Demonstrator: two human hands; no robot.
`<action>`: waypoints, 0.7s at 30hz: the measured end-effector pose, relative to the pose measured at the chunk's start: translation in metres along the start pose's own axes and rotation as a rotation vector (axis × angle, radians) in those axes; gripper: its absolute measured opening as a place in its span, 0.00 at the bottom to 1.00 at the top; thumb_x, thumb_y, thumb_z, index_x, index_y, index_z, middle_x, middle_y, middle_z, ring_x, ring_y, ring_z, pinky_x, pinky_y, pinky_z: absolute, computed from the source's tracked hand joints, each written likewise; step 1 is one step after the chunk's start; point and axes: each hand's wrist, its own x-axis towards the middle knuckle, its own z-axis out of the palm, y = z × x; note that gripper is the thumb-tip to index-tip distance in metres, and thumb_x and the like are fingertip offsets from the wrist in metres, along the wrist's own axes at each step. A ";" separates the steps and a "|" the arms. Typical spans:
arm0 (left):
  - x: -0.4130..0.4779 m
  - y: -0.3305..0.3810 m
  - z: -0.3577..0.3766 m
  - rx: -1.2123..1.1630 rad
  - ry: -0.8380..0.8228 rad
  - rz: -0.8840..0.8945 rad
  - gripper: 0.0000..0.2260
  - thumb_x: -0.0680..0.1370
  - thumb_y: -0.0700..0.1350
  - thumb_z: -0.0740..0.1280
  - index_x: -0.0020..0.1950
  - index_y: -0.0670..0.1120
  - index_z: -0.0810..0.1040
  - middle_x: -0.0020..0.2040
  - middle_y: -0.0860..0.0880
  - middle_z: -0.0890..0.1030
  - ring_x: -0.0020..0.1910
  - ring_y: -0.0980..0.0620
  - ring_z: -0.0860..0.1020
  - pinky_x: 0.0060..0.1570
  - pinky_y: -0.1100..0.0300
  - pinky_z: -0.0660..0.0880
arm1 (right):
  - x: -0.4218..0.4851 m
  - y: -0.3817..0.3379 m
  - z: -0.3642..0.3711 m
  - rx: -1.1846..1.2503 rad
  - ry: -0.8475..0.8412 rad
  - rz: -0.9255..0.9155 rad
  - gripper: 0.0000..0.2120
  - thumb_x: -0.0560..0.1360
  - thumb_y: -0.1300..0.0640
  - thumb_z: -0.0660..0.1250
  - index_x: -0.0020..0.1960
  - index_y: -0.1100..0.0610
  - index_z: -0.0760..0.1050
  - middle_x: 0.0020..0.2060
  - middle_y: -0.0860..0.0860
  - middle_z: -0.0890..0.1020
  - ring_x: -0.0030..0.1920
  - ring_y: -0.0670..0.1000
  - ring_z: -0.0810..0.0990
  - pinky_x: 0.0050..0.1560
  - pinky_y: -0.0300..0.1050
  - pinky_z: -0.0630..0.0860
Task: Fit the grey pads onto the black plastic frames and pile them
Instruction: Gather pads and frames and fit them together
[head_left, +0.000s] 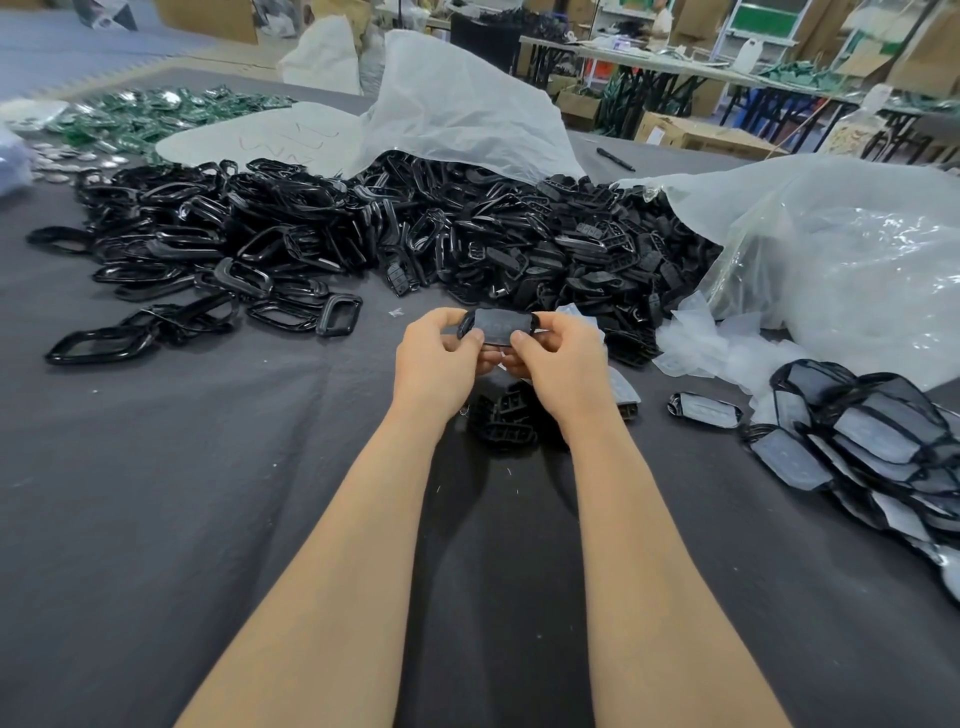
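The left hand (436, 358) and right hand (556, 364) each pinch one end of a black frame (465, 326) above the dark cloth (208, 467), fingers curled and thumbs pressing the matte grey pad (500, 328) set in it. A heap of glossy black frames (311, 228) lies farther off, and finished pieces (872, 447) are piled near right.

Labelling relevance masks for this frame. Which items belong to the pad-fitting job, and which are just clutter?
Job:
- left hand and right hand, both gripping a black frame with grey pad
- heap of bare frames
- pile of fitted pieces

Lying about:
- green boards
- pen
- cardboard box
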 end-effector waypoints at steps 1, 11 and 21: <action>0.000 0.001 0.000 -0.003 0.007 -0.001 0.10 0.80 0.35 0.63 0.46 0.50 0.75 0.35 0.49 0.82 0.31 0.60 0.81 0.36 0.68 0.78 | -0.001 -0.001 0.001 -0.012 -0.007 -0.005 0.08 0.77 0.64 0.65 0.56 0.63 0.76 0.43 0.58 0.84 0.42 0.53 0.83 0.52 0.52 0.80; -0.004 0.004 0.001 0.065 -0.014 0.045 0.10 0.79 0.38 0.67 0.49 0.53 0.73 0.37 0.50 0.83 0.35 0.60 0.82 0.40 0.68 0.78 | -0.004 -0.005 0.000 -0.007 0.027 0.001 0.07 0.75 0.65 0.67 0.43 0.53 0.76 0.42 0.57 0.84 0.45 0.57 0.84 0.54 0.59 0.79; -0.015 0.037 0.066 0.150 -0.142 0.151 0.06 0.79 0.40 0.65 0.54 0.47 0.79 0.41 0.48 0.84 0.42 0.52 0.83 0.53 0.49 0.80 | -0.011 -0.015 -0.064 -0.067 0.357 -0.028 0.07 0.79 0.59 0.62 0.51 0.60 0.78 0.42 0.53 0.82 0.44 0.55 0.83 0.54 0.55 0.78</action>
